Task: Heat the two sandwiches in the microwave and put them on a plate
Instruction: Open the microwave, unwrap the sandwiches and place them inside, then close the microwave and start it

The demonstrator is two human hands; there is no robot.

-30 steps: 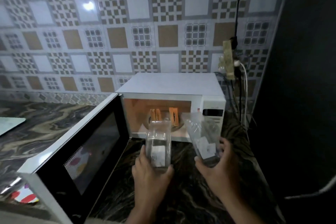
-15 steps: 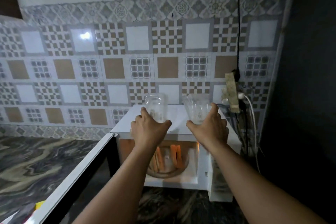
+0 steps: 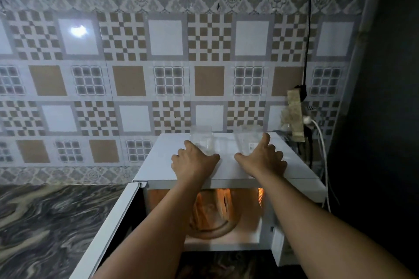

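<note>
The white microwave (image 3: 158,161) stands with its door (image 3: 106,233) swung open to the left and its inside lit orange. Two sandwiches (image 3: 218,205) stand on edge on the glass turntable (image 3: 213,232), partly hidden by my arms. Two clear plastic containers stand on the microwave's top. My left hand (image 3: 195,163) holds the left clear container (image 3: 201,137) from the front. My right hand (image 3: 260,158) holds the right clear container (image 3: 248,137), thumb on one side and forefinger on the other.
A patterned tile wall rises right behind the microwave. A power strip (image 3: 294,118) with a white plug and cables hangs at the right. A dark wall closes the right side. Marbled dark countertop (image 3: 49,222) stretches to the left.
Both hands lifted the clear containers from in front of the microwave up onto its top and set them down there. The view tilted upward.
</note>
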